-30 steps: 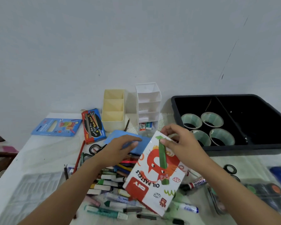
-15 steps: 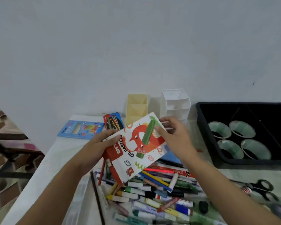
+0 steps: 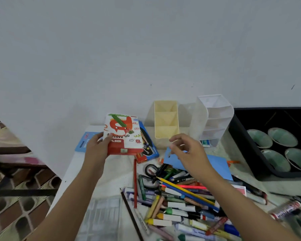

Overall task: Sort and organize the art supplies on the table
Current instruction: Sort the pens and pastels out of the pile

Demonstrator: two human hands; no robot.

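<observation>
The oil pastels box (image 3: 123,136) is white with a red base, and a red animal and a green stick are printed on it. The left hand (image 3: 96,148) grips its left edge and holds it above the far left of the table (image 3: 118,171), print upside down. A blue-and-red pencil box (image 3: 147,146) lies just beside it, partly under it. Crayons, markers and pencils lie in a mixed heap (image 3: 181,202) nearer the front. A cream organizer (image 3: 166,122) and a white organizer (image 3: 214,119) stand upright at the far edge.

The left hand (image 3: 96,148) alone is now carrying the oil pastels box (image 3: 122,134) from above the heap of crayons and markers (image 3: 177,206) to the table's far left, over the coloured-pencil box (image 3: 148,145), while the right hand (image 3: 188,153), having let go, is hovering with fingers loosely spread.
</observation>
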